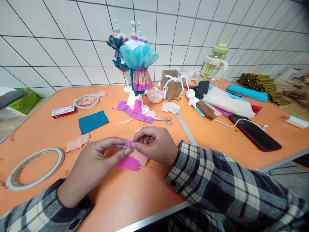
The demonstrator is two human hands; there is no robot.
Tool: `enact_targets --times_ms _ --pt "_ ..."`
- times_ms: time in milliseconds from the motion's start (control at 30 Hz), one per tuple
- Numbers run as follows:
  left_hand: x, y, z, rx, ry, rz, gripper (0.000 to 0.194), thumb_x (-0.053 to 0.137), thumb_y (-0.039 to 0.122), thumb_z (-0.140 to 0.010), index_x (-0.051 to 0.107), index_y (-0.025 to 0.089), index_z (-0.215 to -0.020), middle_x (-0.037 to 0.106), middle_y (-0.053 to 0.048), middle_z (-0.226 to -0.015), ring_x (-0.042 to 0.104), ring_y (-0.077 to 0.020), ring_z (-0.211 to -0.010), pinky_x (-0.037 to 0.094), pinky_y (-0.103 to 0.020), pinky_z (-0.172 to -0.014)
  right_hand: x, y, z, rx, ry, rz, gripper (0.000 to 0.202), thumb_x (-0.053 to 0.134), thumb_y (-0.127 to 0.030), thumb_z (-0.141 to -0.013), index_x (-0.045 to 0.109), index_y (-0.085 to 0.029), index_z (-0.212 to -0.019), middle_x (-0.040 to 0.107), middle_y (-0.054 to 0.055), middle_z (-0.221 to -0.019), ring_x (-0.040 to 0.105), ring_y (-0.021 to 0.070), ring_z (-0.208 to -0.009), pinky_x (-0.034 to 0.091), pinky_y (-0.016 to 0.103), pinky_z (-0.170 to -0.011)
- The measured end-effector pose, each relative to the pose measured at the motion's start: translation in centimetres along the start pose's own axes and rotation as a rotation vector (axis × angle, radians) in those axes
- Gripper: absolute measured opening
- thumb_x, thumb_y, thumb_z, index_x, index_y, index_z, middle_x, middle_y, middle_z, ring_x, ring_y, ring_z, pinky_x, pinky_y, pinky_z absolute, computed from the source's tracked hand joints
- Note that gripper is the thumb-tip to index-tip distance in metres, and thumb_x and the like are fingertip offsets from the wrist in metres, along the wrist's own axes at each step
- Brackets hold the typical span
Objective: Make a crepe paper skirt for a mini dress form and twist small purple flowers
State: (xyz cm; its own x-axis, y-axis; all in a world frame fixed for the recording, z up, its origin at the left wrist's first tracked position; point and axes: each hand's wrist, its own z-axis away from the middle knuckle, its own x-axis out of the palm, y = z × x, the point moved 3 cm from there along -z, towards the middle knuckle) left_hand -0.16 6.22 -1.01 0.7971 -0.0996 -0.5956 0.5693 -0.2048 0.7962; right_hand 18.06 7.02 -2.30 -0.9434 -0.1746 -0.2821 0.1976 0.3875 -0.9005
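Between both hands' pinching fingers (120,155) (137,147), the purple-and-peach paper (135,159) fans toward the table's near edge.

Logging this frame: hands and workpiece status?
Both hands, left and right, pinching purple-and-peach paper. Scissors lie beyond. Nothing visibly blocking.

paper piece (135,159) | purple, peach | gathered top, flared bottom | over orange table (116,196)
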Motion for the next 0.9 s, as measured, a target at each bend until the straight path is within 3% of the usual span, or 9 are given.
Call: enact_targets --times_ms 167,367,500,667,767,900 --pt "0.0 -0.2 0.0 -0.015 0.012 0.059 0.045 0.077 0.053 -0.072 0.07 0.028 -0.109 0.08 -0.003 -0.084 0.074 -0.026 -0.086 0.054 -0.042 -0.095 0.1 -0.4 0.1 0.021 0.006 -0.067 0.007 0.068 -0.023 -0.075 0.065 -0.017 -0.074 0.062 -0.003 -0.067 0.055 0.0084 -0.059 0.047 0.021 -0.059" --pt "-0.1 -0.3 -0.3 -0.031 -0.038 0.183 0.031 0.074 0.053 -0.074 0.075 0.027 -0.091 0.08 -0.004 -0.09 0.074 -0.0254 -0.084 0.06 -0.034 -0.078 -0.2 0.1 -0.2 0.129 0.129 -0.193 0.014 0.068 -0.03 -0.075 0.061 -0.018 -0.075 0.059 -0.003 -0.065 0.05 0.0083 -0.055 0.043 0.022 -0.053" --pt "-0.2 -0.7 -0.4 0.002 0.03 0.08 0.029 0.075 0.054 -0.074 0.075 0.027 -0.085 0.079 -0.003 -0.087 0.073 -0.025 -0.081 0.06 -0.035 -0.08 -0.3 0.3 -0.3 0.195 0.155 -0.246 0.014 0.069 -0.03 -0.074 0.061 -0.018 -0.075 0.056 -0.004 -0.062 0.047 0.0076 -0.052 0.039 0.021 -0.049" --pt "-0.6 -0.3 0.2 0.14 0.224 0.141 0.033 0.079 0.045 -0.074 0.066 0.029 -0.1 0.074 0.0 -0.097 0.071 -0.0251 -0.096 0.055 -0.042 -0.095 -0.2 0.0 0.0 0.233 0.216 -0.342 0.017 0.07 -0.032 -0.074 0.059 -0.019 -0.076 0.052 -0.005 -0.061 0.042 0.006 -0.049 0.035 0.02 -0.045" --pt "-0.8 0.5 0.7 0.239 0.255 -0.038 0.025 0.076 0.042 -0.078 0.068 0.031 -0.099 0.072 0.0 -0.108 0.066 -0.0262 -0.109 0.047 -0.044 -0.105 0.0 -0.3 0.3 0.233 0.223 -0.382 0.018 0.071 -0.032 -0.075 0.059 -0.019 -0.077 0.053 -0.006 -0.061 0.042 0.0055 -0.046 0.034 0.019 -0.043" --pt "-1.0 1.2 1.2 0.304 0.32 -0.254 0.013 0.07 0.043 -0.084 0.072 0.035 -0.095 0.069 0.001 -0.113 0.064 -0.0264 -0.109 0.047 -0.042 -0.101 0.2 -0.6 0.6 0.197 0.252 -0.35 0.017 0.072 -0.032 -0.075 0.06 -0.019 -0.077 0.057 -0.004 -0.063 0.046 0.0064 -0.049 0.037 0.019 -0.045"
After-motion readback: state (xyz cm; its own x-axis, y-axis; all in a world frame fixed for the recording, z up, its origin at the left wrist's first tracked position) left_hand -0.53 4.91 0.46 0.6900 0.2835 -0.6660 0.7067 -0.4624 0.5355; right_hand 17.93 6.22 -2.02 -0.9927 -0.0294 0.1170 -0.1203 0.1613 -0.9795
